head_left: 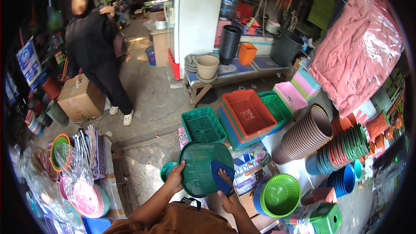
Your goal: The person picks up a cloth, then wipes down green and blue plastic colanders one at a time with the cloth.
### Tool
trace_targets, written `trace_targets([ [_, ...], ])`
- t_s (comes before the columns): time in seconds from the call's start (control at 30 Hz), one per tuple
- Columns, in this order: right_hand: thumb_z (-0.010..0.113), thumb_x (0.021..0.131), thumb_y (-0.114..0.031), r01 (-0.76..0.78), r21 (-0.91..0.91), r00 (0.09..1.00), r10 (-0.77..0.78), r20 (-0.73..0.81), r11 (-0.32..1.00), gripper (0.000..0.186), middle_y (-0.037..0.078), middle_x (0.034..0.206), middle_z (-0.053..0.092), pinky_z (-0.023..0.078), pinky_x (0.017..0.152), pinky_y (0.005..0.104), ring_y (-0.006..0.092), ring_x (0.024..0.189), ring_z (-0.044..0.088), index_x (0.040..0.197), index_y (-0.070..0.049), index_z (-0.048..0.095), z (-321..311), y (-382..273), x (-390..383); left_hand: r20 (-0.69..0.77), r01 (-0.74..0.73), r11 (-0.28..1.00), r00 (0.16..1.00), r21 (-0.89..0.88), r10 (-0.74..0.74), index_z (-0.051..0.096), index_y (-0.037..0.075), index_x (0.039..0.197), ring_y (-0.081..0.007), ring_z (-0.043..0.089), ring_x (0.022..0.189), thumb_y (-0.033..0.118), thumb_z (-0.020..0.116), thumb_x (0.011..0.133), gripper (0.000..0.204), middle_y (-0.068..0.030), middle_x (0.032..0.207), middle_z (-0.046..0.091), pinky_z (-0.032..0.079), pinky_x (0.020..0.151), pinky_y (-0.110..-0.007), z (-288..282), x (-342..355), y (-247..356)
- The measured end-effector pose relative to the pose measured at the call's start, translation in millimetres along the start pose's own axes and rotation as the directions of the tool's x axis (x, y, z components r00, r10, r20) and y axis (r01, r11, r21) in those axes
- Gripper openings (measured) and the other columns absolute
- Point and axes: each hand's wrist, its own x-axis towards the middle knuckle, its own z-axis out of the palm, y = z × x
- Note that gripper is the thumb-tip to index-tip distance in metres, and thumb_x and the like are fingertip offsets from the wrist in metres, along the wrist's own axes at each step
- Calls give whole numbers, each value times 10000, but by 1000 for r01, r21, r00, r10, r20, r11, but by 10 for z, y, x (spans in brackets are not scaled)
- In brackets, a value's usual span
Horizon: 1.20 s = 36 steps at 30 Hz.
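Note:
A green perforated plastic basket is tilted in front of me at the lower middle. My left hand grips it by its left side. My right hand presses a dark blue cloth against the basket's right side, its fingers over the cloth. A small teal container lies on the ground just left of the basket. Beyond it stand a green crate and stacked red, blue and green trays.
A person in dark clothes stands at left beside a cardboard box. A low bench holds pots before a white fridge. Nested pots and a green basin are at right, wrapped goods at lower left.

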Motion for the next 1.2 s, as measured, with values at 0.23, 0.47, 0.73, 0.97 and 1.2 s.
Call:
trace_targets([
  [0.23,443,967,-248,-123,-7,989,122,-85,992,543,202,1511,335,155,1149,491,373,1431,243,1440,2,355,-110,254,66,-75,-70,998,995,-5,70,561,61,1193,-225,636,1014,295,529,994,310,-89,1101,653,519,919,-413,1,-278,21],
  [0.47,465,955,-193,-6,83,997,0,79,997,554,201,1511,334,166,1153,471,367,1435,237,1452,9,329,168,83,465,-190,-224,975,957,-11,218,508,35,1227,-258,630,1025,315,509,998,362,-123,1138,625,527,913,-438,-65,-499,-68],
  [0.73,441,988,-170,44,331,989,-87,117,943,433,182,1378,498,312,1083,371,279,1301,443,1356,57,451,529,-232,1000,-268,-421,907,873,6,407,530,40,1220,-229,625,1000,288,510,1002,330,-106,1124,630,520,906,-411,-254,-595,298],
  [0.97,502,972,-200,-3,297,1000,2,3,955,294,100,854,630,465,727,324,178,782,588,1134,27,596,911,-298,1581,-280,-573,814,769,96,574,549,77,1189,-204,622,989,217,586,968,264,-76,1114,636,516,898,-400,-504,-551,776],
  [1.2,606,850,-156,183,-124,977,-166,131,975,737,198,777,640,496,663,402,336,714,665,1499,-110,260,898,-1260,2598,-266,-577,779,732,246,627,533,46,1225,-189,601,1002,201,603,960,314,-78,1133,627,485,909,-363,-655,-522,1291],
])
